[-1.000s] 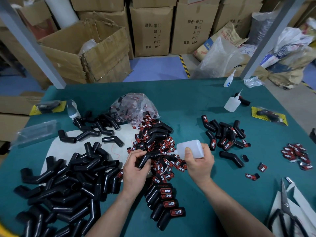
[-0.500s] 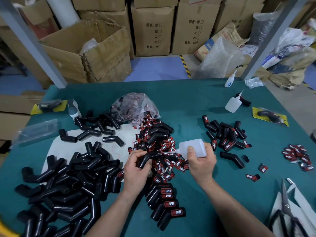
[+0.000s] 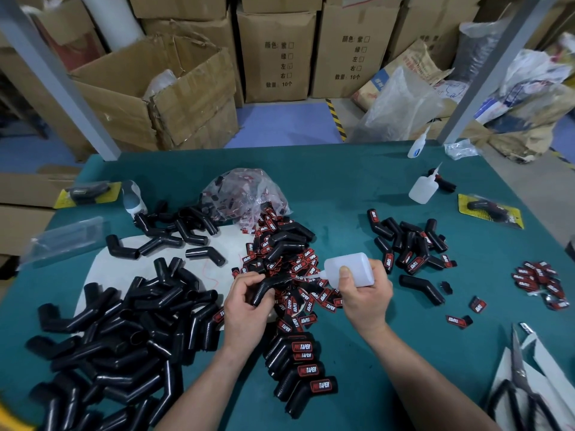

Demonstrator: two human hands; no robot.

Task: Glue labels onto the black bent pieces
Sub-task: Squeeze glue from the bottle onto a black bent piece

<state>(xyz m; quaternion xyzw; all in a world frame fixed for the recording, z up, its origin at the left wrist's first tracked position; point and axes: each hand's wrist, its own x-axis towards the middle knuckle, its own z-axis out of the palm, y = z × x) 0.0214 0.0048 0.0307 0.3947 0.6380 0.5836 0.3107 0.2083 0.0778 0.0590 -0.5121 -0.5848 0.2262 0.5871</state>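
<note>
Head view: barely any change over the last second. Left hand [image 3: 245, 309] grip stays curled round one black bent plastic tube piece [image 3: 264, 287], above the red-and-black label heap [image 3: 298, 265] on the teal worktop [image 3: 342, 188]. Right hand [image 3: 365, 300] grip wraps the translucent white glue bottle [image 3: 351, 265], nozzle at the piece. Gluing likely ongoing, label not on yet. Finished pieces [image 3: 308, 368] read "TAPER"; brown cartons [image 3: 277, 32] read "数量: 10个".

I note a small factory workroom, printed cardboard cartons [image 3: 277, 51] stacked behind, green bench [image 3: 342, 188] heaped with black parts [image 3: 124, 337]
</note>
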